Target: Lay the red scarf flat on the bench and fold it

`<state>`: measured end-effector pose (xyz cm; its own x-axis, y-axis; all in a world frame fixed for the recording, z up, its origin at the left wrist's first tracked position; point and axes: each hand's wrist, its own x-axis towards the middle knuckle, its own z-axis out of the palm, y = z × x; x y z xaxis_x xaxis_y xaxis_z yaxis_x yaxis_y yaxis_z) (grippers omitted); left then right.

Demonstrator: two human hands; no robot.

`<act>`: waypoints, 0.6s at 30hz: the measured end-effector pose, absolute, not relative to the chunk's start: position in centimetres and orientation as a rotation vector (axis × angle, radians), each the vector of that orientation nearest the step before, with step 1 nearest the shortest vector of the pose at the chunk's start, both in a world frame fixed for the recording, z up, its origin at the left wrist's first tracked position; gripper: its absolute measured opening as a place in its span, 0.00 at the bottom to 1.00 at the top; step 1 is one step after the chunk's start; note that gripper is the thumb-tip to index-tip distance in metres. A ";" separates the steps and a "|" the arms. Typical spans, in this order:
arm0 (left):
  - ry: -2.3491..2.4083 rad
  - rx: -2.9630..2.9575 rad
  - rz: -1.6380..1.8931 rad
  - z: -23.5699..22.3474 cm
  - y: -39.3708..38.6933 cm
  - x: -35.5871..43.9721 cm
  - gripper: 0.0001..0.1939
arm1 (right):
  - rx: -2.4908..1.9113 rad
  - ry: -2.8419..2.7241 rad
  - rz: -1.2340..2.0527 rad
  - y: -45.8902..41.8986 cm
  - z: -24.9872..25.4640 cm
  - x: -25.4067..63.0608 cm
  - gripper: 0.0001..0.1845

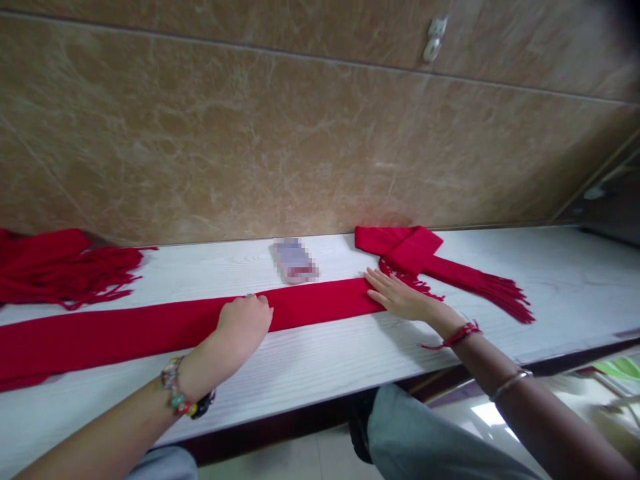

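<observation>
A long red scarf (315,303) lies flattened in a strip along the white table, running off the left edge of the view. My left hand (245,323) is closed over the middle of this strip, its fingers curled on the fabric and its fingertips partly hidden. Near the strip's right end, my right hand (400,297) rests flat with fingers stretched out, palm down on the cloth. Just beyond it is a second red scarf (413,247), folded across itself, with its fringe (505,297) pointing right.
Another red fringed scarf (55,260) lies bunched at the far left. A phone-like object (295,260), blurred by pixels, sits between the strip and the brown tiled wall (250,147). The white table's (560,280) front edge runs close to my legs. A white fixture (435,40) is on the wall.
</observation>
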<state>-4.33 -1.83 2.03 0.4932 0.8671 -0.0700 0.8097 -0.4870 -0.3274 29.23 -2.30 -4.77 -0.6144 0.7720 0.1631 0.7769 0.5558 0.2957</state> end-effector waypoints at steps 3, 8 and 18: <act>-1.403 -2.491 0.082 1.0 -1.7 -2.8 0.18 | -1.429 -2.748 -0.575 -2.7 -4.1 28.6 0.17; -0.960 -2.953 0.064 -1.4 0.0 -2.8 0.26 | -1.587 -2.703 -0.360 -3.2 -3.2 27.6 0.20; -0.833 -2.913 0.007 -0.7 -1.0 -2.5 0.21 | -1.589 -2.679 -0.051 -4.2 1.0 25.9 0.28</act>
<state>-2.46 -1.01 -0.74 0.8493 0.5273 0.0261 0.5268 -0.8431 -0.1084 25.87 -4.25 1.05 -0.4793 0.8768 0.0393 0.8777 0.4791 0.0147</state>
